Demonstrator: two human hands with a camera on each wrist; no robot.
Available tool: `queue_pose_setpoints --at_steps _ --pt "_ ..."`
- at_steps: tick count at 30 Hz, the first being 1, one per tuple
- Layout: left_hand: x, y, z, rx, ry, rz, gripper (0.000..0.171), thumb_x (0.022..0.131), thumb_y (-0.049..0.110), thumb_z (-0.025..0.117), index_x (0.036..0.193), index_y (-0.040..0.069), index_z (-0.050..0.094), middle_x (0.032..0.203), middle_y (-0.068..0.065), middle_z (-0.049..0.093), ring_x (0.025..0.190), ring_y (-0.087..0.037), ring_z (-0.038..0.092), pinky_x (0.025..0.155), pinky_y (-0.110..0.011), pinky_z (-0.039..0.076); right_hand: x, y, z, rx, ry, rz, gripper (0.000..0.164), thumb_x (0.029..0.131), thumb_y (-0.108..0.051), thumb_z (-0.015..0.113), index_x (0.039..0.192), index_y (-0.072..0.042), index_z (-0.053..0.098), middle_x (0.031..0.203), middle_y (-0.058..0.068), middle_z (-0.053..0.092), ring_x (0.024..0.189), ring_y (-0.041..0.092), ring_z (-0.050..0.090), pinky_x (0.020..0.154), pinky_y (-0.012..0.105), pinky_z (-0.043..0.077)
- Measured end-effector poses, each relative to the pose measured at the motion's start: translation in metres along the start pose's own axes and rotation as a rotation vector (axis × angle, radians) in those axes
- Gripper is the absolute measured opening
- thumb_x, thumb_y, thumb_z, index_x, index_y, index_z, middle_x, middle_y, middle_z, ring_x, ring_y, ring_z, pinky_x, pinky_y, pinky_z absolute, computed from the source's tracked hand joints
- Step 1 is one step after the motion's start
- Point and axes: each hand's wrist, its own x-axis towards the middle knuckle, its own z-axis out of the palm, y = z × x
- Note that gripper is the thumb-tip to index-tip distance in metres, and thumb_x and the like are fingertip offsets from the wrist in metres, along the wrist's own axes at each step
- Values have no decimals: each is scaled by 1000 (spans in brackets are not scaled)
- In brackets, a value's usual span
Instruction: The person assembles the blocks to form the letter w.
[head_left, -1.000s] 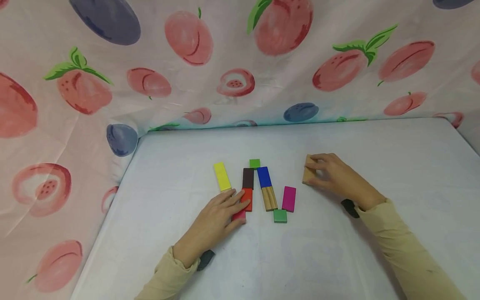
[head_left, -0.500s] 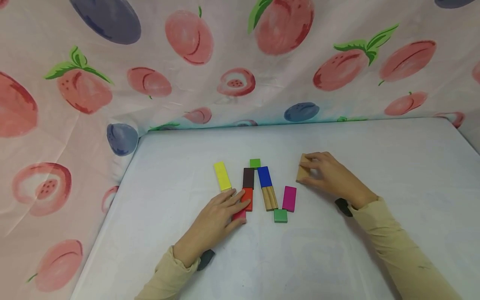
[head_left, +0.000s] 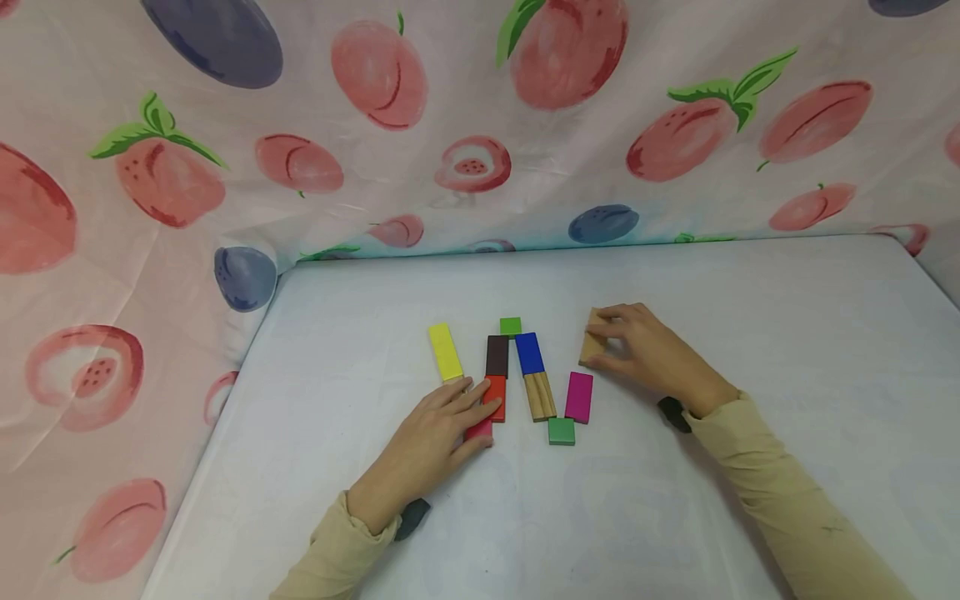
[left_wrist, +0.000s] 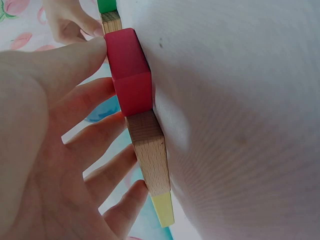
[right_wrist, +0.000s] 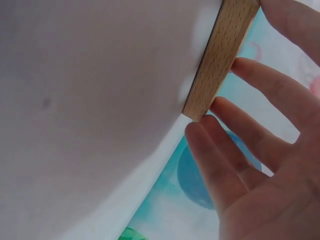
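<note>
My right hand (head_left: pixel 648 350) grips a plain wooden block (right_wrist: pixel 217 65) between thumb and fingertips, low at the white tabletop, right of the other blocks. My left hand (head_left: pixel 423 437) rests on the row's left part, fingers spread and nearly straight. In the left wrist view its thumb touches a pink-red block (left_wrist: pixel 131 75) and its fingertips lie along a wooden block (left_wrist: pixel 152 152). The left fingers partly cover an orange-red block (head_left: pixel 496 408). Nearest the right hand lies a magenta block (head_left: pixel 578 397), its lower corner by a green block (head_left: pixel 561 432).
A yellow block (head_left: pixel 446 352) slants at the left. A dark brown block (head_left: pixel 497 357), a light green block (head_left: pixel 510 326), a blue block (head_left: pixel 529 353) and a grained wooden block (head_left: pixel 539 397) form a peak. Behind the white table (head_left: pixel 735 317) hangs a peach-print cloth (head_left: pixel 555 158).
My right hand has slid left with the wooden block, bringing it nearer the magenta block. The left hand and the other blocks have stayed in place.
</note>
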Motion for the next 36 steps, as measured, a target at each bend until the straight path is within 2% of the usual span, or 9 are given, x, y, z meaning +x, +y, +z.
queue_pose_setpoints --at_steps 12,36 --pt "0 0 -1 -9 4 2 49 95 41 65 138 19 61 153 -3 47 144 -27 38 119 -45 32 0 -6 0 6 -20 8 53 88 -33 77 130 -3 65 140 21 50 132 38 40 106 56 44" --pt "0 0 -1 -6 10 1 49 94 40 67 138 19 61 153 -2 46 144 -27 39 119 -44 32 -3 -11 2 -9 3 -67 45 89 -28 76 127 -5 68 137 20 54 127 37 45 104 54 47"
